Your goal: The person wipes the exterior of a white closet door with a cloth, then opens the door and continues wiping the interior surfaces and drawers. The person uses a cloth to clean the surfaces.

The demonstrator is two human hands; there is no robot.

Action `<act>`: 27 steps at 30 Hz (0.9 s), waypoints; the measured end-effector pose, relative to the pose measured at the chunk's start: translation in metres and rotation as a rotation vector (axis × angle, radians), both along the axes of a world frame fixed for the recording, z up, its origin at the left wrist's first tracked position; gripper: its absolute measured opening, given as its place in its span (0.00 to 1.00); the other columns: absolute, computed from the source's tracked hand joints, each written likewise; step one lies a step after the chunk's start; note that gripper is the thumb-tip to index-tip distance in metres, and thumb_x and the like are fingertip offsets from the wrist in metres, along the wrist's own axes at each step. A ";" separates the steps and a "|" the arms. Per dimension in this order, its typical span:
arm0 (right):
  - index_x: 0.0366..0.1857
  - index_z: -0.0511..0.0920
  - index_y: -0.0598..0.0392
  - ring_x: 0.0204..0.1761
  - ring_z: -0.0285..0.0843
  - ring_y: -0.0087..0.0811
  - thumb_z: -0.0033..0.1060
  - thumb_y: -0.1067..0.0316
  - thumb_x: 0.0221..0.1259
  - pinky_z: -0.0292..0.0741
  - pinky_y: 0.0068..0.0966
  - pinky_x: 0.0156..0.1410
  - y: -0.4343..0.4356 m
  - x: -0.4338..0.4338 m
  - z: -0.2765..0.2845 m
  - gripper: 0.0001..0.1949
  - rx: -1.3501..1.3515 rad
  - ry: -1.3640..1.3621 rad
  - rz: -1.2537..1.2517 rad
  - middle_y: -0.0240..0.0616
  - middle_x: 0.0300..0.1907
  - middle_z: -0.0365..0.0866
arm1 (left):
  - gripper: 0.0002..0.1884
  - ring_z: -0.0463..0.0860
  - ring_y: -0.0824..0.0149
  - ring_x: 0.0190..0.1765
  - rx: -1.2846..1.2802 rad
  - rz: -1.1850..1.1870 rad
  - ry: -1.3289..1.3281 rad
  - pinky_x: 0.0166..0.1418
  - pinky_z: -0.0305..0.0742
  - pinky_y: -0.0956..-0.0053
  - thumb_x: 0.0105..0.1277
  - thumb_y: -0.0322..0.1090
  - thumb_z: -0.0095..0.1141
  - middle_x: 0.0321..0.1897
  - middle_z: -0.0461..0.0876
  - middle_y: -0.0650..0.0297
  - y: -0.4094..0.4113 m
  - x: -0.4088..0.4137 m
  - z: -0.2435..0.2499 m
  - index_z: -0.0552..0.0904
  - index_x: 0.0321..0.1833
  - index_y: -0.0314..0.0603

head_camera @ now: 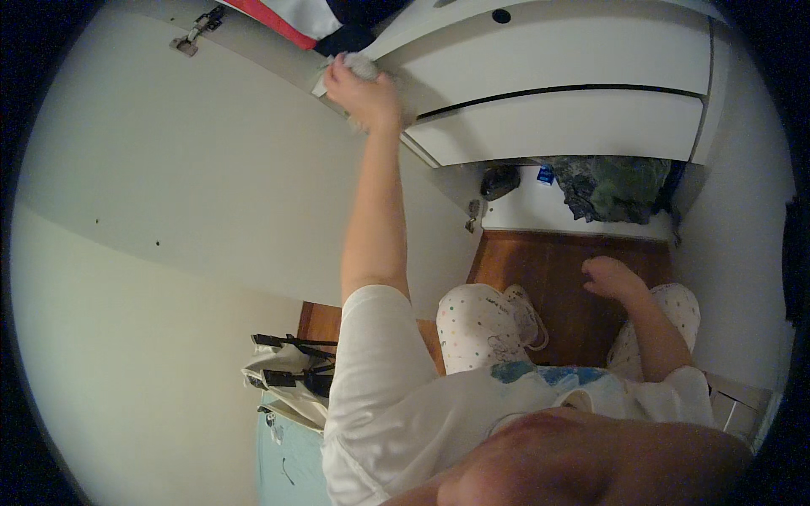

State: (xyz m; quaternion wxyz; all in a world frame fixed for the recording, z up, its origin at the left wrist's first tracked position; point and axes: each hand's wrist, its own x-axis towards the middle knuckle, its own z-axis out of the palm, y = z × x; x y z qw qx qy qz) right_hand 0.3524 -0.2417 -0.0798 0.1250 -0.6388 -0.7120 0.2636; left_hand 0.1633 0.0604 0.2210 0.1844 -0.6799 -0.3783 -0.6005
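My left hand (362, 92) reaches far forward at the upper left, its fingers closed around a light grey, soft-looking item (362, 66), perhaps a cloth; blur hides its exact kind. It is beside the left end of the white drawer fronts (557, 63), just below dark, white and red fabric (304, 19). My right hand (612, 278) hangs above the wooden floor near my right knee, fingers loosely bent and parted, with nothing seen in it.
A large white cabinet door (190, 158) with metal hinges (186, 41) fills the left. Under the drawers lie a dark green fabric bundle (623, 186), a black bag (500, 182) and a small blue packet (545, 175). A cream bag (291, 367) with black straps stands lower left.
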 end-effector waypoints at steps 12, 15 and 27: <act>0.39 0.76 0.59 0.48 0.74 0.49 0.66 0.63 0.49 0.72 0.40 0.54 0.007 0.004 -0.010 0.15 -0.071 -0.061 -0.003 0.48 0.42 0.77 | 0.24 0.73 0.50 0.52 0.387 -0.304 0.447 0.54 0.70 0.58 0.52 0.23 0.55 0.54 0.72 0.52 -0.104 0.130 0.015 0.73 0.55 0.38; 0.43 0.76 0.58 0.50 0.74 0.47 0.65 0.65 0.49 0.72 0.38 0.55 0.005 0.007 -0.008 0.17 -0.111 -0.090 -0.037 0.48 0.45 0.78 | 0.35 0.70 0.49 0.55 0.241 -0.170 0.483 0.57 0.68 0.59 0.39 0.18 0.57 0.53 0.71 0.55 -0.070 0.102 0.001 0.71 0.57 0.49; 0.38 0.77 0.59 0.47 0.75 0.49 0.64 0.63 0.49 0.74 0.40 0.51 0.002 -0.011 0.007 0.15 -0.081 -0.043 0.054 0.50 0.41 0.78 | 0.42 0.63 0.43 0.63 0.122 -0.031 0.247 0.63 0.64 0.58 0.43 0.24 0.66 0.63 0.61 0.43 -0.070 0.090 -0.025 0.61 0.65 0.42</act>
